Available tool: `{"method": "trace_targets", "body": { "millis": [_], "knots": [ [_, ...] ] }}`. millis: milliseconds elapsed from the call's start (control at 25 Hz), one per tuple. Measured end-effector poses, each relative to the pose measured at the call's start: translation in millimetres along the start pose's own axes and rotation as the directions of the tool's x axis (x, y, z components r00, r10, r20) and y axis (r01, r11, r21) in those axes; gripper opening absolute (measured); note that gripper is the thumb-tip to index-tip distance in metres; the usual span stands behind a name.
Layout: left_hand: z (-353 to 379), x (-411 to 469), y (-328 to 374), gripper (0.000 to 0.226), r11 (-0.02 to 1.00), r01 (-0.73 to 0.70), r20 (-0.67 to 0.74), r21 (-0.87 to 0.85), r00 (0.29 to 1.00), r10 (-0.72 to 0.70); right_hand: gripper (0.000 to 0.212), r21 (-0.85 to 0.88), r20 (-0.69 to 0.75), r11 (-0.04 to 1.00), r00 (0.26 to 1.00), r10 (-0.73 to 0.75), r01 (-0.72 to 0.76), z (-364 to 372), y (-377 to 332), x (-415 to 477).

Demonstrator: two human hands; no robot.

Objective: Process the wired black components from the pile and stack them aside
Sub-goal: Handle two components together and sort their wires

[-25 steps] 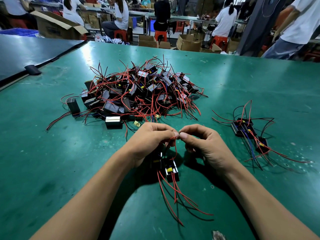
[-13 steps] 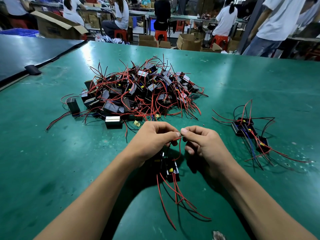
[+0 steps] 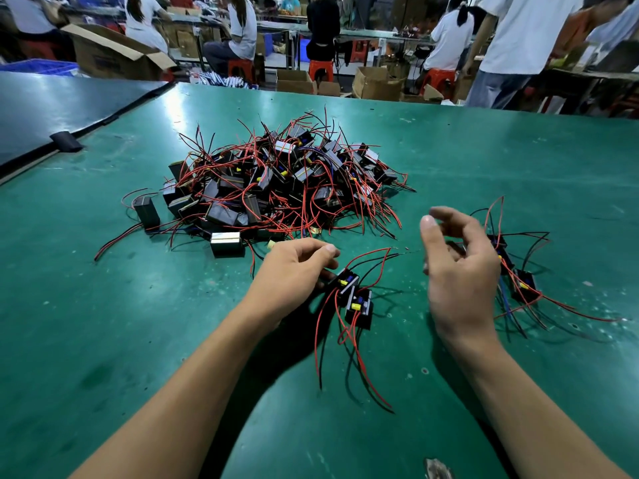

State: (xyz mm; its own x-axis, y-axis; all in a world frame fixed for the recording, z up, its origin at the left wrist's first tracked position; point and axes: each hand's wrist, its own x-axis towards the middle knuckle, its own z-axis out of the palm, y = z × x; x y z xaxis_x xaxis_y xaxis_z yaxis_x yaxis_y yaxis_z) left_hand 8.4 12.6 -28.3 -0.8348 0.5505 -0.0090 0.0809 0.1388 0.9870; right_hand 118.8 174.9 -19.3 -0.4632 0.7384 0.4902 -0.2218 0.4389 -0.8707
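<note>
Head view: with right hand (image 3: 456,261) loose and empty and left hand (image 3: 294,271) curled against the components (image 3: 358,300) (grip unclear), lift them by their bodies, wires (image 3: 367,259) gathered, onto the stack (image 3: 522,281).

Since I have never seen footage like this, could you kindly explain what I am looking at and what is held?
There is no machine: a person works with bare hands, filmed by a camera worn on their head, looking down. On the green table lies a pile of wired black components; a small group lies aside at the right. Between the hands lie two components. The left hand curls beside them; whether its grip holds them is unclear. The right hand is open, holding nothing.
</note>
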Motion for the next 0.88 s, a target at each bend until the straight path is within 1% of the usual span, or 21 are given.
{"method": "trace_targets", "body": {
  "millis": [40, 80, 120, 160, 200, 240, 320, 400, 560, 720, 880],
  "knots": [
    [0.0, 0.3, 0.2, 0.019, 1.0, -0.005, 0.005, 0.009, 1.0, 0.005, 0.01, -0.064, 0.079, 0.975, 0.975, -0.207, 0.212, 1.0, -4.2, -5.8],
    [-0.2, 0.2, 0.3, 0.02, 1.0, -0.011, 0.004, 0.02, 1.0, 0.011, 0.01, -0.114, 0.219, 0.915, 0.908, -0.356, 0.386, 3.9, -7.2, -13.4],
    [-0.2, 0.0, 0.3, 0.02, 0.999, -0.019, -0.007, 0.031, 1.0, 0.02, 0.013, -0.141, 0.378, 0.855, 0.825, -0.419, 0.499, 8.1, -8.8, -21.6],
    [-0.3, 0.0, -0.2, 0.02, 0.998, -0.029, -0.029, 0.047, 0.999, 0.03, 0.015, -0.179, 0.519, 0.813, 0.755, -0.401, 0.555, 11.7, -9.1, -27.8],
    [-0.3, 0.5, -0.4, 0.02, 0.997, -0.035, -0.052, 0.064, 0.998, 0.038, 0.019, -0.236, 0.619, 0.781, 0.709, -0.338, 0.579, 14.7, -8.8, -31.2],
    [-0.5, 0.9, -0.4, 0.019, 0.997, -0.036, -0.071, 0.073, 0.997, 0.041, 0.023, -0.299, 0.682, 0.751, 0.683, -0.263, 0.588, 16.1, -8.0, -32.3],
    [-1.6, 1.1, -1.3, 0.019, 0.997, -0.036, -0.098, 0.067, 0.994, 0.042, 0.028, -0.397, 0.74, 0.713, 0.661, -0.124, 0.578, 15.8, -5.4, -31.5],
    [-2.2, 0.4, -2.6, 0.017, 0.996, -0.039, -0.119, 0.082, 0.992, 0.049, 0.028, -0.435, 0.738, 0.702, 0.67, -0.081, 0.564, 13.8, -3.6, -29.5],
    [-2.7, -1.6, -4.2, 0.017, 0.991, -0.042, -0.119, 0.125, 0.991, 0.057, 0.023, -0.53, 0.663, 0.679, 0.747, -0.041, 0.508, 10.4, -1.3, -25.4],
    [-4.3, -3.0, -3.1, 0.016, 0.991, -0.03, -0.103, 0.133, 0.994, 0.044, 0.021, -0.663, 0.538, 0.639, 0.842, 0.045, 0.39, -0.4, 5.4, -9.3],
    [-4.5, -3.4, -2.8, 0.015, 0.99, -0.026, -0.094, 0.139, 0.995, 0.04, 0.024, -0.799, 0.386, 0.559, 0.902, 0.194, 0.222, -20.7, 10.5, 11.6]
  ]
}}
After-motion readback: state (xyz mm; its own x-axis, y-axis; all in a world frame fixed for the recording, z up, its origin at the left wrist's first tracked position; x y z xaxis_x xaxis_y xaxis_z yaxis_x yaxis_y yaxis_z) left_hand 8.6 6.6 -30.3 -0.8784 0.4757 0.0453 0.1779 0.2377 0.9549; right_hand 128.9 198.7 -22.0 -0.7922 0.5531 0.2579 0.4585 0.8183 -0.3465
